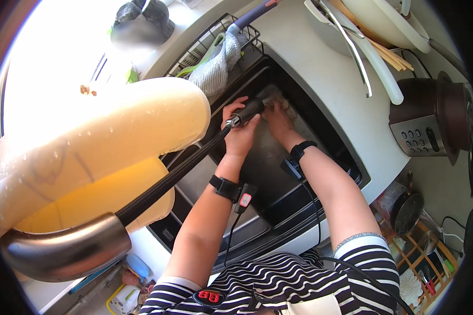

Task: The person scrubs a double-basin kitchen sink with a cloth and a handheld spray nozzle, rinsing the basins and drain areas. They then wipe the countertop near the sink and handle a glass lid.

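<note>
My left hand (239, 132) grips the dark spray head (250, 109) of a pull-out faucet over the black sink (331, 130). From it a braided black hose (173, 177) runs back to the bronze-coloured faucet neck (67, 248) at lower left. Water seems to leave the nozzle toward the sink's far corner. There my right hand (280, 120) is bent over a pale, crumpled cloth-like thing (287, 103), its fingertips pressed into it and partly hidden. Each wrist wears a black strap with a small cabled device.
A large cream plastic container (142, 114) looms at left, beside the hose. Behind the sink, a wire rack (181, 59) holds a grey cloth (211, 75) and a purple-handled brush (256, 13). Pans and utensils (351, 43) and a dark cooker (421, 122) occupy the right counter.
</note>
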Tool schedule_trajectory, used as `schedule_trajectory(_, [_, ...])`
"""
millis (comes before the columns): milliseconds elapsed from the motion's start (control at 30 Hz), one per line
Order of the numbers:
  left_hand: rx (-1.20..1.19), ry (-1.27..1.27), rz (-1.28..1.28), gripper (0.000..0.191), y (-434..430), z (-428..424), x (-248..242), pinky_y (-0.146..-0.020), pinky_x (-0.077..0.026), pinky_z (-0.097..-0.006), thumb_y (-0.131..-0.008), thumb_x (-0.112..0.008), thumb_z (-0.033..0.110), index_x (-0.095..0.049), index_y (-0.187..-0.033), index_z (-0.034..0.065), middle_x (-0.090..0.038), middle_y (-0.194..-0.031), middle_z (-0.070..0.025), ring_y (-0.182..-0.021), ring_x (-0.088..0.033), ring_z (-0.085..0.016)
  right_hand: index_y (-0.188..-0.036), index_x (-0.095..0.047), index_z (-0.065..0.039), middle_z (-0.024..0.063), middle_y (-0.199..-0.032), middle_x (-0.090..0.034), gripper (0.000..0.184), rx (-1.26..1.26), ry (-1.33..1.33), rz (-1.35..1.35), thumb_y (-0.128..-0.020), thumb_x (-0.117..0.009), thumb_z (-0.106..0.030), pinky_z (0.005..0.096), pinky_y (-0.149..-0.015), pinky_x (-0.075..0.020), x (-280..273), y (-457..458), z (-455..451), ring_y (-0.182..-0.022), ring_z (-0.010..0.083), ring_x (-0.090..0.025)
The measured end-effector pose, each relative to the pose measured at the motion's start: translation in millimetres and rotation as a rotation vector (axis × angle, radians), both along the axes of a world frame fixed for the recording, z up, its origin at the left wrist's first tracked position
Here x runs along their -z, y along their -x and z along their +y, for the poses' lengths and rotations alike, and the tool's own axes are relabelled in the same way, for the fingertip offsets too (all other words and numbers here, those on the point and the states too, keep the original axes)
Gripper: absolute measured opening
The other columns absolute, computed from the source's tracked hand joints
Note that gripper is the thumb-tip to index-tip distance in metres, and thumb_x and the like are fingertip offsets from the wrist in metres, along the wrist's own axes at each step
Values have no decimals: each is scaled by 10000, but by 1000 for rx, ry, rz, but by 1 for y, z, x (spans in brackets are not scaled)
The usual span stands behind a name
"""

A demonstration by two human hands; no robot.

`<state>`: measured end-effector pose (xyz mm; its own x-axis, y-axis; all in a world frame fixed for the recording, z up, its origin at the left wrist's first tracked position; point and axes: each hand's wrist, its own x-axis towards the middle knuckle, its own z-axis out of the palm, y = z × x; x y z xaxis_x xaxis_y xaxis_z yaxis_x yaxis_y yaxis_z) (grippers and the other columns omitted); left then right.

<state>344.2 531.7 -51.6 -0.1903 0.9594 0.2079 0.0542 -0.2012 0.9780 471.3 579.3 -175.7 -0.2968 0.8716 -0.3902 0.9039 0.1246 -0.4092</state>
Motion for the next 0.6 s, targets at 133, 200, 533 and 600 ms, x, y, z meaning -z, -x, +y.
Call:
schedule_trajectory(133, [-42,-76,171,479,17,6,3,-982,-402,-345,-696,-690,-105,-441,-1065,73,-512,-1154,-120,-1128,-507,-251,-1328,-430,-77,157,-1415,-366,453,220,-310,405,-887,-474,-171,410,-1077,-306,28,7,22,-1284,318,-391])
schedule_trajectory(200, [-63,-13,231,461,31,-5,0,-964,-407,-332,-692,-696,-94,-470,-1061,66,-532,-1125,-118,-1129,-509,-243,-1327,-443,-76,153,-1410,-379,464,342,-294,568,-878,-491,-183,407,-1089,-290,44,21,16,-1298,307,-380])
schedule_trajectory(533, [-269,54,577,408,77,-61,-19,-869,-443,-377,-620,-791,34,-585,-971,62,-617,-994,-131,-948,-572,-310,-1218,-585,-231,-8,-1416,-409,373,-621,-352,326,-854,-515,-188,414,-1121,-237,-1,46,-72,-1355,222,-287])
schedule_trajectory(600, [-266,53,579,416,80,-66,-17,-892,-433,-379,-625,-780,5,-563,-976,59,-601,-1007,-123,-985,-564,-302,-1213,-586,-238,19,-1424,-399,362,-466,-355,179,-861,-525,-179,424,-1092,-270,2,23,-53,-1347,254,-292])
